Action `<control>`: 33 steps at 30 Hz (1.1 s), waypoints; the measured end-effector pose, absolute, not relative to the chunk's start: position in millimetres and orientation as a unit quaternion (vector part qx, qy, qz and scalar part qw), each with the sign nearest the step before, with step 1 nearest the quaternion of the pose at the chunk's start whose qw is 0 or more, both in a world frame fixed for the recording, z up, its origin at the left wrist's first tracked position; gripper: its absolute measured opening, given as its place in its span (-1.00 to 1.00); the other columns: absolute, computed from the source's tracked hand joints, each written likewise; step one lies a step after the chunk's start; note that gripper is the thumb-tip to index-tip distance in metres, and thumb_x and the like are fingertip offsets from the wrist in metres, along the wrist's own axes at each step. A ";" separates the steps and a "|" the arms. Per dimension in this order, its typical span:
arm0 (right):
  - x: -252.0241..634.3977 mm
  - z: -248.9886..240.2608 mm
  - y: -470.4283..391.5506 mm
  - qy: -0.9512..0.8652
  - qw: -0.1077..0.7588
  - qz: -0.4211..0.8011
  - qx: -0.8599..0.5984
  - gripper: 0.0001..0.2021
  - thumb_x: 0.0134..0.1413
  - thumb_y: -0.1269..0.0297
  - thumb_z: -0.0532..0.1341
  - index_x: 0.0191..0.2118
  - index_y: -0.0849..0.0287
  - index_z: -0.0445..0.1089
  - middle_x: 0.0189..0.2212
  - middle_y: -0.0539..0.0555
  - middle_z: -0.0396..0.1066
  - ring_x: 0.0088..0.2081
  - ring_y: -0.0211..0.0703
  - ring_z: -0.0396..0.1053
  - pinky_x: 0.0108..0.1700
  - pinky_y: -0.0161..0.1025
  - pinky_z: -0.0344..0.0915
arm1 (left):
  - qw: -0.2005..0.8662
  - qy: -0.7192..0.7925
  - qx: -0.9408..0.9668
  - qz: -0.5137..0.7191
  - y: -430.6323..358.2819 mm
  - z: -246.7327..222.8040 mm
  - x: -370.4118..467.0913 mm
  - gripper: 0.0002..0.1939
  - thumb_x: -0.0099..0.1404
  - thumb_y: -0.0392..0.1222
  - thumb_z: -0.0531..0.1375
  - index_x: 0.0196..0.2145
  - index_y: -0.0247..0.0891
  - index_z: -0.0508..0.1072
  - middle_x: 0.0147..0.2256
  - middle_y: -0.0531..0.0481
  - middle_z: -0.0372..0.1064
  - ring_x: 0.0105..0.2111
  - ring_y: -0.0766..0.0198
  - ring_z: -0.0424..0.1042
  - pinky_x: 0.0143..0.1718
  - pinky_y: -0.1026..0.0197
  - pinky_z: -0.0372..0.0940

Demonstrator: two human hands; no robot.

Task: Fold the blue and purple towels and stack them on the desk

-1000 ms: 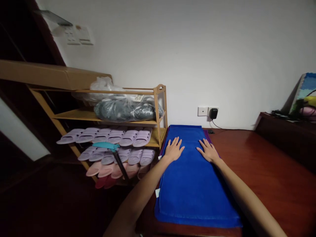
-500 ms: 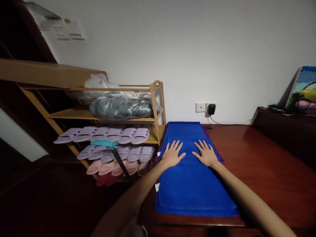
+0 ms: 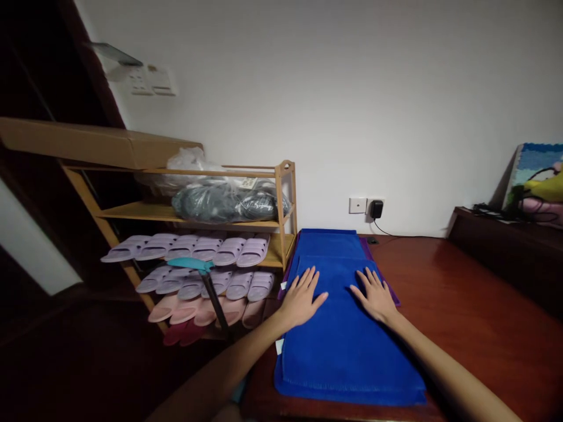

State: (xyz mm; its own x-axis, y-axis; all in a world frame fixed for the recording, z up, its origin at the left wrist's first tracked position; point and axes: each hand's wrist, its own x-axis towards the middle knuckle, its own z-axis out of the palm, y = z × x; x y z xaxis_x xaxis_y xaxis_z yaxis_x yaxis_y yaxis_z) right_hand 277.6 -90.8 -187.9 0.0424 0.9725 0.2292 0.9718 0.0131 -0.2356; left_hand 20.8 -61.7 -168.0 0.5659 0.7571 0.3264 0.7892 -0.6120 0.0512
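Layered blue cloths [image 3: 338, 357], which look like towels, lie flat on the reddish-brown wooden table [image 3: 466, 310]. White tags stick out along their left edge. A purple cloth [image 3: 391, 290] peeks out beneath them on the right. My left hand [image 3: 302, 299] rests palm down near the left side of the blue cloth, fingers spread. Opposite it, my right hand [image 3: 375, 296] lies flat near the right edge, its fingers also apart. Neither hand grips anything; both seem to touch the top layer.
Left of the table stands a wooden rack [image 3: 281, 217] with rows of lilac slippers [image 3: 226, 249] and plastic-bagged items [image 3: 220, 199]. A cardboard box [image 3: 97, 143] lies on top. A turquoise-topped handle [image 3: 191, 264] leans before it. A black plug [image 3: 376, 208] sits in the wall socket.
Both hands have slid a little toward me along the blue cloth, staying flat. The view has tilted slightly upward, so the scene sits lower.
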 end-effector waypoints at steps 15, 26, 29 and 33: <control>273.9 -182.0 -160.6 -0.753 0.163 0.019 -0.637 -0.33 0.20 -0.18 -0.13 0.35 -0.03 -0.19 0.35 0.04 -0.36 0.34 0.00 -0.39 0.30 0.09 -0.25 | -0.021 -0.368 -0.921 -0.126 -121.3 -144.8 2.4 -0.34 0.41 0.15 -0.14 0.34 -0.19 -0.18 0.33 -0.08 -0.24 0.31 0.13 -0.23 0.27 -0.04 -0.19; 273.0 -185.9 -217.3 -0.805 0.118 0.041 -0.580 -0.33 0.19 -0.14 -0.04 0.34 -0.15 -0.28 0.34 -0.04 -0.37 0.33 -0.03 -0.33 0.30 0.11 -0.24 | -0.080 -0.324 -0.940 -0.065 -157.0 -156.1 -17.8 -0.28 0.35 0.20 -0.04 0.33 -0.06 -0.23 0.33 -0.01 -0.31 0.31 0.10 -0.25 0.27 -0.09 -0.22; 272.0 -186.5 -216.8 -0.804 0.120 0.041 -0.580 -0.34 0.19 -0.14 -0.04 0.33 -0.16 -0.27 0.34 -0.04 -0.36 0.33 -0.01 -0.31 0.30 0.12 -0.23 | -0.072 -0.320 -0.941 -0.080 -157.8 -155.3 -17.5 -0.28 0.35 0.19 -0.03 0.33 -0.05 -0.20 0.32 -0.01 -0.26 0.30 0.07 -0.21 0.26 -0.09 -0.16; 272.7 -187.9 -222.1 -0.804 0.125 0.046 -0.580 -0.34 0.19 -0.14 -0.04 0.33 -0.17 -0.25 0.34 -0.04 -0.35 0.33 -0.01 -0.31 0.30 0.12 -0.22 | -0.084 -0.324 -0.939 -0.083 -162.9 -153.3 -20.3 -0.27 0.34 0.16 0.02 0.33 -0.01 -0.21 0.32 -0.01 -0.25 0.30 0.06 -0.20 0.26 -0.11 -0.16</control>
State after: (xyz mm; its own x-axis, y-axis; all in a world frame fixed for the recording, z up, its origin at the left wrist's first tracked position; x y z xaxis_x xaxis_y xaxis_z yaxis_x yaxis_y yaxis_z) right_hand 272.7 -222.1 -187.9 -0.2971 0.9435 0.1470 0.9203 0.3240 -0.2193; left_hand -20.3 -162.9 -153.3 0.7764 0.6221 0.1008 0.5945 -0.7761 0.2104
